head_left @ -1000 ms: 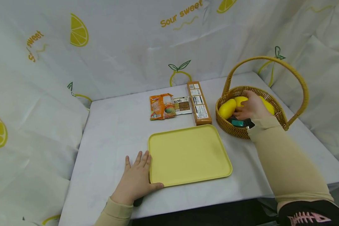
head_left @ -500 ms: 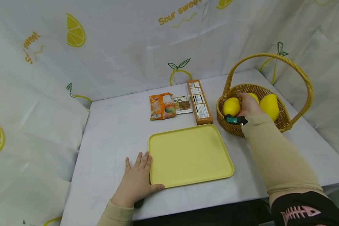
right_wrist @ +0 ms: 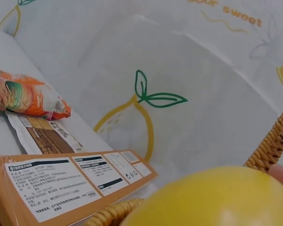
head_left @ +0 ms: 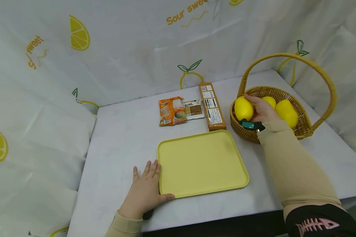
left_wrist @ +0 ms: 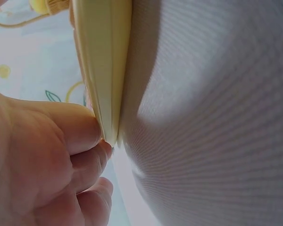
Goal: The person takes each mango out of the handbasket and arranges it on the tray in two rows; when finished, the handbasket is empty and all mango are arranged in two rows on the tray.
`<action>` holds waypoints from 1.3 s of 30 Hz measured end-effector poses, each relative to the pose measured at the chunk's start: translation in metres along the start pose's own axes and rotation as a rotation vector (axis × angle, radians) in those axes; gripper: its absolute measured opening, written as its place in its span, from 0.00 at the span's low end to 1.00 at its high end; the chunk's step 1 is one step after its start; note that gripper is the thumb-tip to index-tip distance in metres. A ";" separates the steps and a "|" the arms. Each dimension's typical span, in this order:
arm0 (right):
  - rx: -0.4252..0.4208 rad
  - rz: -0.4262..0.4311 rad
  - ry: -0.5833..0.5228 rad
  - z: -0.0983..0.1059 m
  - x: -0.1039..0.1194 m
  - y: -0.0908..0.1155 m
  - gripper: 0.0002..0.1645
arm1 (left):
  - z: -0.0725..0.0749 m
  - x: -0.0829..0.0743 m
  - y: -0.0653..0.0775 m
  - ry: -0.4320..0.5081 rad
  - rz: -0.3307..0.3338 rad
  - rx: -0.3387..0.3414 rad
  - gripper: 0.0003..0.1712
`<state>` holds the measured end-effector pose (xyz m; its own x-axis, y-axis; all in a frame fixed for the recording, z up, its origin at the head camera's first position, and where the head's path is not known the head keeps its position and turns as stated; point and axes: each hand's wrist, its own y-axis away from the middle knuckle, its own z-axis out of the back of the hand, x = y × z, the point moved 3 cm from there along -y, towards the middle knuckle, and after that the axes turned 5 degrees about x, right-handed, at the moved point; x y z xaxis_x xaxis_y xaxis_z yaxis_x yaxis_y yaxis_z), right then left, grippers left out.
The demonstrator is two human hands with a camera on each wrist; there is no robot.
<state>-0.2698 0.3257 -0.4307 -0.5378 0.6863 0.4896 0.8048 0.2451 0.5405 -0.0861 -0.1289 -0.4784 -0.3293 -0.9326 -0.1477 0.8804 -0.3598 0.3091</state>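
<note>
In the head view my right hand (head_left: 262, 108) is at the left side of the wicker basket (head_left: 307, 126), gripping a yellow lemon (head_left: 244, 108) between thumb and fingers. That lemon sits at about rim height, and its top fills the bottom of the right wrist view. More lemons (head_left: 287, 113) lie in the basket beyond the hand, partly hidden by it. My left hand (head_left: 145, 192) lies with fingers spread at the left edge of the yellow tray (head_left: 203, 164), thumb on its near corner. The left wrist view shows fingers (left_wrist: 87, 162) touching the tray's rim.
Behind the tray lie an orange snack bag (head_left: 172, 111), a small white and brown packet (head_left: 194, 109) and a long brown box (head_left: 212, 107). The basket's tall handle (head_left: 333, 95) arches over it. A lemon-print cloth (head_left: 121, 59) hangs behind the white table (head_left: 118, 141).
My right hand has gone from reaching among the lemons to gripping one and lifting it up to the basket's left rim. My left hand stays at the tray's edge.
</note>
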 end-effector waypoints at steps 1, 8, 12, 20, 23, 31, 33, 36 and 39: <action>0.039 -0.009 -0.007 0.000 0.000 0.002 0.20 | 0.000 0.000 0.000 0.002 0.001 -0.001 0.74; 0.300 -0.009 -0.155 -0.008 -0.006 0.025 0.23 | -0.001 0.000 0.000 0.017 0.009 -0.008 0.74; 0.524 -0.009 -0.256 -0.016 -0.017 0.034 0.26 | -0.001 0.001 0.001 0.023 0.015 -0.004 0.74; 0.862 0.094 -0.205 -0.035 -0.046 0.040 0.29 | -0.003 0.005 0.002 0.026 0.027 -0.002 0.74; 0.908 0.151 -0.171 -0.041 -0.061 0.041 0.28 | -0.004 0.005 0.002 0.027 0.026 -0.002 0.74; 1.090 0.099 -0.118 -0.062 -0.106 0.037 0.29 | -0.004 0.004 -0.004 0.021 0.021 0.005 0.75; 1.127 0.061 -0.116 -0.067 -0.117 0.034 0.29 | -0.004 0.004 -0.005 0.017 0.021 0.005 0.75; 1.137 0.017 -0.101 -0.071 -0.135 0.027 0.29 | -0.004 0.003 -0.007 0.015 0.027 0.011 0.75; 1.098 0.001 -0.065 -0.073 -0.154 0.018 0.28 | -0.004 0.003 -0.009 0.014 0.036 0.022 0.75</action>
<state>-0.1913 0.1745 -0.4460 -0.5487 0.7137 0.4354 0.6078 0.6982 -0.3783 -0.0935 -0.1280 -0.4851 -0.2925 -0.9445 -0.1495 0.8839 -0.3267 0.3347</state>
